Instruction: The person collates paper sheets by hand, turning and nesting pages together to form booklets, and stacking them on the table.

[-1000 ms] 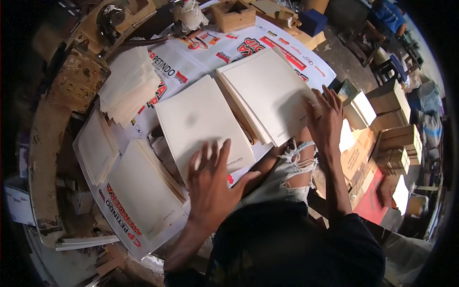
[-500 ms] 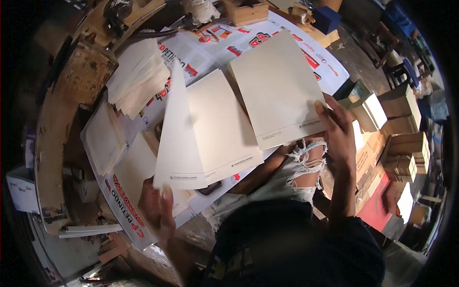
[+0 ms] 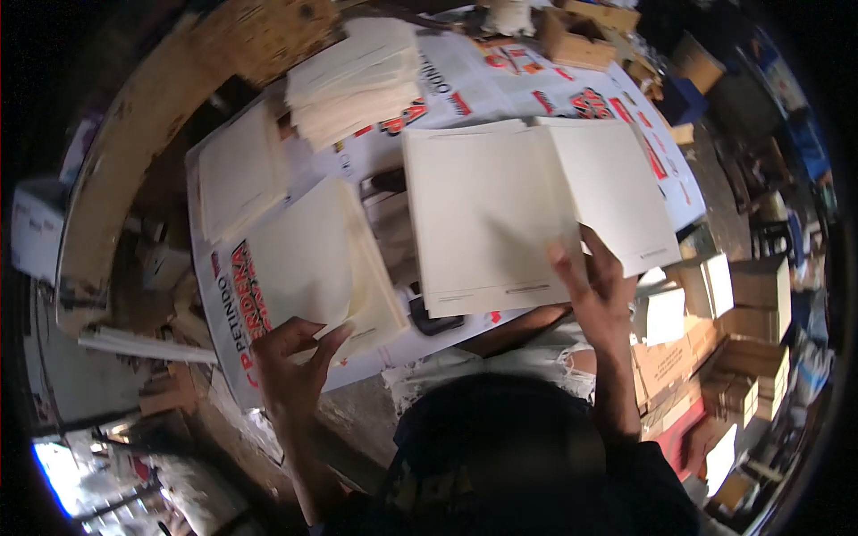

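My right hand (image 3: 601, 290) grips cream printed paper sheets (image 3: 483, 210) near their lower right corner, thumb on top. Another paper sheet (image 3: 617, 183) sticks out fanned to the right behind them, and small print runs along the lower edges. At the left, my left hand (image 3: 302, 353) has thumb and forefinger at the lower edge of a top sheet (image 3: 299, 255) on a low paper stack (image 3: 380, 281). That sheet bends up along its right side, showing more sheets below. The exact finger contact there is partly hidden.
A tall, uneven paper pile (image 3: 353, 85) and a flatter pile (image 3: 239, 170) lie on the banner-covered table (image 3: 465, 76). A wooden box (image 3: 576, 40) stands at the back. Bundled stacks (image 3: 751, 299) and a cardboard box (image 3: 666, 353) sit to the right.
The sheet my left hand held up now lies with those in my right hand. My left hand has gone to the left stack. The view has shifted, and the right-hand sheets overlap more.
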Motion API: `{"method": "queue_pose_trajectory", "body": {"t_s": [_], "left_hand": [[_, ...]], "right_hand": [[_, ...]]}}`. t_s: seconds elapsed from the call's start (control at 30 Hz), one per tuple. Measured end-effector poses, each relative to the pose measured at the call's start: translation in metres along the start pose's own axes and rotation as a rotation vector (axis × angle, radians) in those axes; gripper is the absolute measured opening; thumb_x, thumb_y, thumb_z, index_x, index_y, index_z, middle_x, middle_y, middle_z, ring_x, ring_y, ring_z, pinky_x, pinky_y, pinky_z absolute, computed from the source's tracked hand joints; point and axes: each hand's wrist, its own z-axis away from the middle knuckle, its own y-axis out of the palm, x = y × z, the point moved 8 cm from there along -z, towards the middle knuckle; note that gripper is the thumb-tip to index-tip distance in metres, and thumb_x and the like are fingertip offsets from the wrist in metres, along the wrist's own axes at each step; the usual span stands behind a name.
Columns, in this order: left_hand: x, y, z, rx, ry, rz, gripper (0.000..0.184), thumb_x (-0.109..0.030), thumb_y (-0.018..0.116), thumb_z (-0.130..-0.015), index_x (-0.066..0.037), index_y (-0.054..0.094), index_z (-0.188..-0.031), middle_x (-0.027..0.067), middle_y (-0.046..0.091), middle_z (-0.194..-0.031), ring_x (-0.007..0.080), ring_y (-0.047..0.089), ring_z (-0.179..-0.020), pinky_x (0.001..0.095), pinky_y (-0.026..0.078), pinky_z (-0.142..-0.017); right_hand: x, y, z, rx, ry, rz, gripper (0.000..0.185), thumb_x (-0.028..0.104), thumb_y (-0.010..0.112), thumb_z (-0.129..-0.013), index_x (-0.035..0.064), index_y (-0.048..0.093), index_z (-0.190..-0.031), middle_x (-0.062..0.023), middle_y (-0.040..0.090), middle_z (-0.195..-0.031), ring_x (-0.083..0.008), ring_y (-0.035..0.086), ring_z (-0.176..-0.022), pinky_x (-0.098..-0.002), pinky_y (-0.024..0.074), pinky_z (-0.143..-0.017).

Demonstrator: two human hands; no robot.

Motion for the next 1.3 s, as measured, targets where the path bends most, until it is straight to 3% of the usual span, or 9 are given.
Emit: {"method": "queue_pose_trajectory", "body": {"t_s": [0.2, 0.43, 0.53, 0.67, 0.77, 0.83, 0.97, 1.1, 1.3], "left_hand": [[0.066, -0.028, 0.010, -0.273, -0.029, 0.325, 0.016, -0.011, 0.079, -0.078, 0.001, 0.067, -0.078, 0.0063, 0.068, -0.070, 0.0093, 0.061, -0.061, 0.0273, 0.051, -0.059], [0.108, -0.053, 0.022, -0.652, -0.064, 1.446, 0.049, -0.042, 0.045, -0.099, 0.003, 0.063, -0.108, 0.0131, 0.064, -0.101, 0.0222, 0.062, -0.095, 0.0382, 0.048, -0.089], [0.116, -0.056, 0.009, -0.428, -0.117, 0.335, 0.050, -0.037, 0.047, -0.099, 0.006, 0.057, -0.121, 0.0181, 0.063, -0.116, 0.0285, 0.058, -0.112, 0.0393, 0.043, -0.099], [0.067, -0.024, -0.005, -0.375, 0.213, -0.463, 0.047, -0.031, 0.050, -0.098, 0.000, 0.048, -0.134, 0.0244, 0.053, -0.132, 0.0341, 0.049, -0.127, 0.0389, 0.037, -0.105], [0.067, -0.026, -0.007, -0.095, -0.248, -0.249, 0.049, -0.030, 0.051, -0.099, -0.008, 0.042, -0.142, 0.0168, 0.038, -0.149, 0.0290, 0.039, -0.135, 0.0386, 0.033, -0.108], [0.068, -0.050, -0.002, -0.361, 0.115, -0.416, 0.053, -0.035, 0.054, -0.096, -0.004, 0.044, -0.138, 0.0251, 0.047, -0.138, 0.0399, 0.044, -0.128, 0.0460, 0.039, -0.102], [0.001, -0.062, 0.017, -0.258, 0.188, -0.072, 0.052, -0.024, 0.059, -0.095, 0.003, 0.036, -0.133, 0.0214, 0.047, -0.131, 0.0271, 0.047, -0.118, 0.0398, 0.039, -0.099], [-0.058, -0.043, 0.029, -0.470, 0.433, 0.050, 0.060, -0.030, 0.064, -0.091, 0.003, 0.042, -0.136, 0.0218, 0.049, -0.132, 0.0301, 0.051, -0.116, 0.0430, 0.043, -0.098], [-0.128, 0.061, 0.010, -0.180, 0.560, 0.407, 0.052, -0.026, 0.055, -0.095, 0.004, 0.039, -0.133, 0.0262, 0.050, -0.123, 0.0311, 0.051, -0.112, 0.0406, 0.046, -0.092]], "right_hand": [[0.005, 0.006, -0.004, 0.019, 0.050, -0.096, 0.040, 0.009, 0.067, -0.088, -0.0065, 0.055, -0.123, -0.0154, 0.065, -0.104, -0.0168, 0.062, -0.096, -0.0274, 0.0530, -0.077], [0.038, 0.102, 0.032, 0.207, -0.034, -0.084, 0.044, 0.010, 0.052, -0.098, -0.0041, 0.039, -0.137, -0.0202, 0.061, -0.108, -0.0217, 0.062, -0.100, -0.0314, 0.0481, -0.085], [0.041, 0.150, 0.042, 0.304, -0.318, -0.006, 0.040, 0.004, 0.050, -0.097, -0.0054, 0.040, -0.135, -0.0230, 0.062, -0.109, -0.0238, 0.062, -0.099, -0.0321, 0.0469, -0.085], [0.030, 0.189, 0.045, 0.475, -0.080, -0.127, 0.049, -0.003, 0.047, -0.094, -0.0015, 0.035, -0.141, -0.0249, 0.054, -0.125, -0.0278, 0.056, -0.115, -0.0335, 0.0435, -0.094], [0.033, 0.200, 0.056, 0.647, -0.039, -0.574, 0.063, -0.012, 0.043, -0.087, 0.0017, 0.027, -0.147, -0.0212, 0.038, -0.143, -0.0269, 0.043, -0.129, -0.0342, 0.0389, -0.104], [0.035, 0.202, 0.057, 0.688, -0.045, -0.685, 0.059, -0.009, 0.041, -0.090, 0.0008, 0.026, -0.147, -0.0221, 0.039, -0.141, -0.0265, 0.044, -0.128, -0.0345, 0.0388, -0.104], [0.047, 0.185, 0.058, 0.761, 0.194, -0.946, 0.050, 0.001, 0.040, -0.098, -0.0010, 0.026, -0.146, -0.0236, 0.043, -0.137, -0.0255, 0.046, -0.126, -0.0340, 0.0398, -0.104], [0.062, 0.111, 0.028, 0.447, -0.122, -0.579, 0.049, 0.029, 0.041, -0.102, -0.0039, 0.035, -0.138, -0.0191, 0.059, -0.114, -0.0234, 0.058, -0.106, -0.0342, 0.0483, -0.085], [0.032, 0.008, 0.014, 0.288, -0.024, -0.588, 0.048, 0.037, 0.059, -0.095, -0.0022, 0.056, -0.122, -0.0136, 0.064, -0.104, -0.0152, 0.060, -0.092, -0.0306, 0.0492, -0.079]]}}
